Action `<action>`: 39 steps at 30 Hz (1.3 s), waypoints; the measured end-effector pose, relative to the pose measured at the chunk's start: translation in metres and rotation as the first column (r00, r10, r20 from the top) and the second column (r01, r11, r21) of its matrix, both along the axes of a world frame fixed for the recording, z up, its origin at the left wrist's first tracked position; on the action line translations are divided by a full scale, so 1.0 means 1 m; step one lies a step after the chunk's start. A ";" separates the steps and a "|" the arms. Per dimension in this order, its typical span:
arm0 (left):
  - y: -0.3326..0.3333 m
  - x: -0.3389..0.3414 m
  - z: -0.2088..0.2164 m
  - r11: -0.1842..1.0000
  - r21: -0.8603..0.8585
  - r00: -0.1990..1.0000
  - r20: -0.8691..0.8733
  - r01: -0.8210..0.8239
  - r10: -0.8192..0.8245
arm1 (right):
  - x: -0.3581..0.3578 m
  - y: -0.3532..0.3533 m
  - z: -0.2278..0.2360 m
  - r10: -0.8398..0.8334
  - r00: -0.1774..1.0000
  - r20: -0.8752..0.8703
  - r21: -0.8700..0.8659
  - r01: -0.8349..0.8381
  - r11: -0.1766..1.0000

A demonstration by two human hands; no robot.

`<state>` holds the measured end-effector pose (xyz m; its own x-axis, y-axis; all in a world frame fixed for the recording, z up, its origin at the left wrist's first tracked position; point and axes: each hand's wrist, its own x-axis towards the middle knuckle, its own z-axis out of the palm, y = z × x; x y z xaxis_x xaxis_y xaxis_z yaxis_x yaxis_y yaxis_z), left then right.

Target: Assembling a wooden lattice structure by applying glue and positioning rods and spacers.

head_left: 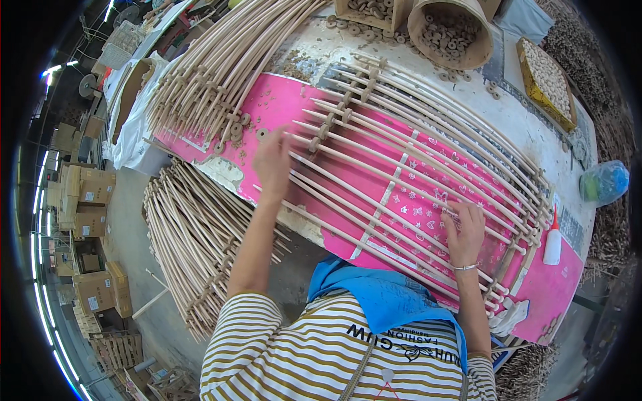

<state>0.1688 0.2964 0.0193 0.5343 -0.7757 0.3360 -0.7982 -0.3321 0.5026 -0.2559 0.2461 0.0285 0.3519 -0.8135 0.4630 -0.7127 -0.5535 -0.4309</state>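
A row of long pale wooden rods [374, 174] lies slantwise over a pink sheet [568, 284] on the table. Brown round wooden pieces [321, 134] join several rods near their left ends, and a similar joined line [528, 227] runs across the right ends. My left hand [271, 167] is at the left tips of the nearer rods, its fingers smeared by motion; whether it grips a piece cannot be made out. Over the right half of the row, my right hand [463, 230] has its thumb and fingers closed around a rod.
A white glue bottle with a red tip [552, 244] stands right of the rods. Joined rod bundles lie at the far left [207, 73] and below the table edge [194, 247]. Wooden rings fill a round container [478, 60]. A yellow tray [545, 83] holds small pale pieces.
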 end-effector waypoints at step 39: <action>0.039 0.035 0.005 0.996 -0.090 0.283 -0.955 0.025 -0.093 | 0.010 0.029 0.008 0.144 0.969 0.202 0.349 -0.208 0.914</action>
